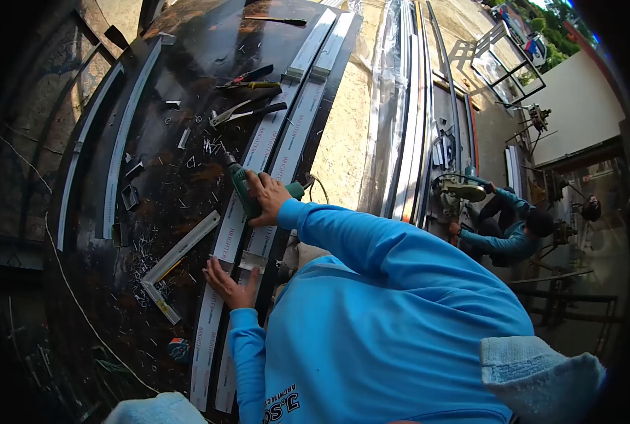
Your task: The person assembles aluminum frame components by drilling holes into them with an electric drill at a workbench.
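Observation:
Two long aluminium profiles (275, 141) with printed protective film lie side by side along the table edge. My right hand (269, 198) is wrapped over the body of a green corded drill (240, 188), its bit toward the far side of the table. Lower down, my left hand (229, 284) rests on the profiles with fingers spread, beside a small metal bracket piece (252, 261). Just left of it lies a metal try square (181, 256). Pliers (248, 85) and a pair of snips or locking pliers (248, 113) sit beyond the drill.
The dark table (166, 212) carries metal shavings, short tube offcuts (130, 196), a tape measure (179, 349) and more long profiles (127, 127). A screwdriver (280, 20) lies at the far end. To the right, a co-worker (506, 226) crouches at a cut-off saw (462, 189) near stacked profiles (408, 120).

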The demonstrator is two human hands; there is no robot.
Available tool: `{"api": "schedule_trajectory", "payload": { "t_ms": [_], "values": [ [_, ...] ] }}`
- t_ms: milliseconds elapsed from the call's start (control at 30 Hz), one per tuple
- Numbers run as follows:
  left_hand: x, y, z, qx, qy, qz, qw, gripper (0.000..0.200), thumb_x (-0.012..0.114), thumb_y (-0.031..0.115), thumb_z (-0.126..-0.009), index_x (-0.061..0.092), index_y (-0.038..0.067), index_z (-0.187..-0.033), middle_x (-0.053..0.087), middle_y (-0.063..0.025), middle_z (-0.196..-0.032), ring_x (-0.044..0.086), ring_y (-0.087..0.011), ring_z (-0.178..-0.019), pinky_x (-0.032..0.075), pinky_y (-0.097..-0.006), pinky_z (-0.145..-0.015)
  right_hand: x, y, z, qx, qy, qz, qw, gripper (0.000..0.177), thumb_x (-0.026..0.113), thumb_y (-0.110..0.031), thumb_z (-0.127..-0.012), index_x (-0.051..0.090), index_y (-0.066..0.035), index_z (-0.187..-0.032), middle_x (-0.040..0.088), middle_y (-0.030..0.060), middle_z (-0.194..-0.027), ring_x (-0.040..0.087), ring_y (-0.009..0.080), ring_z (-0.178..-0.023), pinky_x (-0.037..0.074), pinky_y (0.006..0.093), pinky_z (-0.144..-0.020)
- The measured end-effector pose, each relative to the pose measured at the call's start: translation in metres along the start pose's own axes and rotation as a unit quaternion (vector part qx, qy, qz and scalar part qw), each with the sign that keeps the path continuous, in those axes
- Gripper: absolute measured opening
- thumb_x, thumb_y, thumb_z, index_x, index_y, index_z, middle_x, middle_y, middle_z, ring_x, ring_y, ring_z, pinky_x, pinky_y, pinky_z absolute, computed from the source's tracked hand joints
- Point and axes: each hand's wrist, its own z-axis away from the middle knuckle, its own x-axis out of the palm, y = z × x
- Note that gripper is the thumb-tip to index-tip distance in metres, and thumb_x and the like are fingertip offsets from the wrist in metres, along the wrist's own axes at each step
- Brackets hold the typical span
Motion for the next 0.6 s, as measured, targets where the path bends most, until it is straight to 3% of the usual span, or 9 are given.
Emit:
{"api": "schedule_trajectory", "payload": {
  "t_ms": [100,233,300,367,467,533,567,600],
  "values": [
    [0.005,-0.005,0.002,0.007,0.014,-0.004,1.000,0.104,0.076,0.060,-0.072,0.031,0.005,-0.148,0.028,-0.0214,-0.152,0.020,-0.0474,-0.141,0.019,-0.0609,-0.114,-0.001,0.005,-0.003,-0.030,-0.020,0.020,0.999,0.123,0.086,-0.030,-0.058,0.011,-0.009,-0.152,0.043,0.0253,-0.130,0.051,0.0458,-0.115,0.042,0.0496,-0.098],
    [0.009,-0.003,0.006,0.004,0.051,0.003,0.999,0.106,0.077,0.061,-0.071,0.031,0.006,-0.148,0.028,-0.0234,-0.150,0.020,-0.0472,-0.141,0.020,-0.0603,-0.114,-0.004,0.009,-0.004,-0.050,-0.032,0.013,0.998,0.120,0.085,-0.029,-0.059,0.014,-0.009,-0.153,0.046,0.0239,-0.126,0.052,0.0442,-0.113,0.043,0.0483,-0.097],
    [0.005,0.008,0.008,-0.003,0.055,-0.027,0.998,0.104,0.079,0.057,-0.072,0.031,0.005,-0.147,0.028,-0.0251,-0.149,0.023,-0.0465,-0.139,0.023,-0.0599,-0.112,0.007,0.014,-0.006,-0.058,0.011,0.027,0.998,0.119,0.085,-0.029,-0.059,0.013,-0.009,-0.152,0.046,0.0235,-0.125,0.053,0.0434,-0.112,0.044,0.0483,-0.096],
    [0.002,0.024,0.011,0.025,0.102,-0.031,0.994,0.090,0.079,0.046,-0.076,0.037,0.002,-0.142,0.034,-0.0246,-0.141,0.033,-0.0441,-0.130,0.030,-0.0583,-0.106,-0.002,0.010,-0.003,-0.040,-0.028,0.030,0.998,0.124,0.086,-0.026,-0.059,0.009,-0.009,-0.154,0.044,0.0261,-0.131,0.051,0.0433,-0.118,0.042,0.0477,-0.097],
    [-0.003,0.050,0.015,-0.007,0.083,0.031,0.996,0.071,0.077,0.036,-0.078,0.047,0.001,-0.132,0.043,-0.0225,-0.133,0.043,-0.0422,-0.120,0.037,-0.0527,-0.101,-0.005,0.010,-0.004,-0.076,0.011,-0.001,0.997,0.117,0.083,-0.023,-0.060,0.013,-0.007,-0.153,0.045,0.0256,-0.130,0.052,0.0424,-0.114,0.044,0.0478,-0.096],
    [-0.001,0.056,0.021,-0.050,0.122,0.076,0.988,0.062,0.079,0.025,-0.077,0.052,0.005,-0.128,0.045,-0.0183,-0.133,0.045,-0.0391,-0.121,0.040,-0.0479,-0.101,-0.002,0.012,-0.009,-0.086,0.003,-0.013,0.996,0.115,0.084,-0.023,-0.060,0.016,-0.006,-0.152,0.045,0.0254,-0.132,0.051,0.0435,-0.118,0.045,0.0492,-0.097],
    [0.001,0.055,0.021,-0.061,0.143,0.099,0.983,0.056,0.079,0.021,-0.076,0.055,0.006,-0.124,0.047,-0.0176,-0.130,0.047,-0.0385,-0.119,0.042,-0.0466,-0.100,0.013,0.029,-0.016,-0.135,0.001,0.030,0.990,0.116,0.085,-0.022,-0.059,0.016,-0.007,-0.152,0.044,0.0264,-0.133,0.052,0.0443,-0.117,0.046,0.0499,-0.097],
    [0.005,0.050,0.022,-0.075,0.167,0.097,0.978,0.054,0.079,0.020,-0.074,0.056,0.006,-0.121,0.048,-0.0174,-0.130,0.048,-0.0386,-0.118,0.042,-0.0464,-0.100,0.002,0.021,-0.015,-0.106,-0.020,0.002,0.994,0.118,0.085,-0.024,-0.059,0.015,-0.006,-0.152,0.043,0.0282,-0.134,0.052,0.0453,-0.116,0.047,0.0500,-0.096]
  ]
}}
